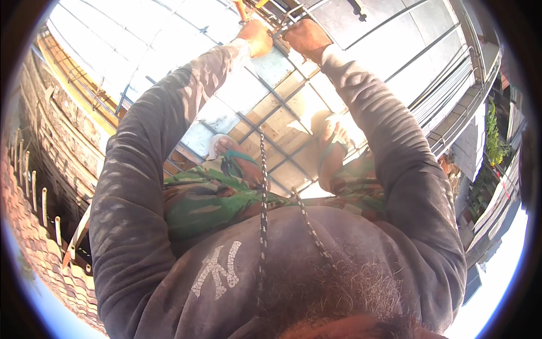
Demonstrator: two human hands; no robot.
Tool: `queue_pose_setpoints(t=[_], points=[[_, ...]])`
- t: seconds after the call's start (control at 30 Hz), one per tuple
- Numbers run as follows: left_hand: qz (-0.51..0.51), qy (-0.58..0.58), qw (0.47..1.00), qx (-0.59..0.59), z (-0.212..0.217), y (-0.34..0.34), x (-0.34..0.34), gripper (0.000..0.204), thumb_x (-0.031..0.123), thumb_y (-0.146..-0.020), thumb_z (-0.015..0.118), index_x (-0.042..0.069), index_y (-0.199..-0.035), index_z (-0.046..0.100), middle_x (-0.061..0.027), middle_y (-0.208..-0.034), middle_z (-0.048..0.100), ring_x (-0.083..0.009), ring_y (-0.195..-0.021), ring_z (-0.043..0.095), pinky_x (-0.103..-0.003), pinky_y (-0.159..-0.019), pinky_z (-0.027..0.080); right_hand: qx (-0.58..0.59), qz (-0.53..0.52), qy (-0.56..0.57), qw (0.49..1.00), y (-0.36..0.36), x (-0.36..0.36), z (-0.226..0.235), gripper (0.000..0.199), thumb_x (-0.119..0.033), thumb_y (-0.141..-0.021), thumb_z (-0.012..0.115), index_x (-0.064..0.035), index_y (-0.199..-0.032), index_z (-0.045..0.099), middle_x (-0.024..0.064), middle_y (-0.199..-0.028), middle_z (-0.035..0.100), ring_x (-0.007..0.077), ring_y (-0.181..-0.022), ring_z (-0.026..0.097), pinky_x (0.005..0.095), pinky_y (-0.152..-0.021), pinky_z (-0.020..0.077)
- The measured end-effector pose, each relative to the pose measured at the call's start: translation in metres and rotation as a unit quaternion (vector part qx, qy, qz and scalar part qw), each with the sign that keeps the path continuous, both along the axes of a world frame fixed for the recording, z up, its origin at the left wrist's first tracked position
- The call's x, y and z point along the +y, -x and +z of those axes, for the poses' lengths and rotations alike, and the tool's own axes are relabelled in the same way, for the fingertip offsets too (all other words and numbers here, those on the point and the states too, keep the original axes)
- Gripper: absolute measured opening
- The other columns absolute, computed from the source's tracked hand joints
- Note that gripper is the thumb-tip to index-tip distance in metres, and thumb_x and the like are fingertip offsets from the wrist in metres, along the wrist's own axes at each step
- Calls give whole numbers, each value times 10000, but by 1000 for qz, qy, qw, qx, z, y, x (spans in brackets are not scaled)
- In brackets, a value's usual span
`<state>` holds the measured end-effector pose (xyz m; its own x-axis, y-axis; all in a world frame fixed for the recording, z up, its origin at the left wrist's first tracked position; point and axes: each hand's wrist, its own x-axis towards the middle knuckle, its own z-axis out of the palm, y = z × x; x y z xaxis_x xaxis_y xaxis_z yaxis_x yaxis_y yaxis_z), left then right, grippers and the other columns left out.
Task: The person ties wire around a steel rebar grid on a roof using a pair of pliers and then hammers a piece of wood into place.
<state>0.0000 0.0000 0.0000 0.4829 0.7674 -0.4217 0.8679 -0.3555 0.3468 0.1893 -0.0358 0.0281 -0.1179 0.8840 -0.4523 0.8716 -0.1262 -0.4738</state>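
- Left hand (255, 37) fingers closed around an orange-handled tool (241, 9).
- Right hand (306, 37) fingers clenched on thin ribbed steel rebar (285, 25).
- Below: gridded rebar mesh (271, 121) over rough wooden formwork boards (282, 121).

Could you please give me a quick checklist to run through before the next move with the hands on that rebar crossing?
1. Left hand on the bars: ok, closed at the crossing.
2. Right hand on the bars: ok, gripping beside it.
3. Rebar grid lying flat on the formwork panels: ok.
4. Feet placed on the panels: ok, both planted in sandals.
5. Tie at the crossing done: cannot tell, hidden by hands.
6. Tool in hand: cannot tell.
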Motion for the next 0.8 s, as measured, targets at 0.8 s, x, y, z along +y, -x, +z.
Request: queue_pose_setpoints(t=[0.8], points=[[-93,-155,970,-161,5,61,-28,140,154,-961,627,110,-1092,650,-87,-1136,602,-309,-1024,669,-438,-900,559,28,-49,0,998,6,-18,36,305,-237,-919,567,-101,-1091,778,183,-824,738,345,-799,727,452,-817,568]])
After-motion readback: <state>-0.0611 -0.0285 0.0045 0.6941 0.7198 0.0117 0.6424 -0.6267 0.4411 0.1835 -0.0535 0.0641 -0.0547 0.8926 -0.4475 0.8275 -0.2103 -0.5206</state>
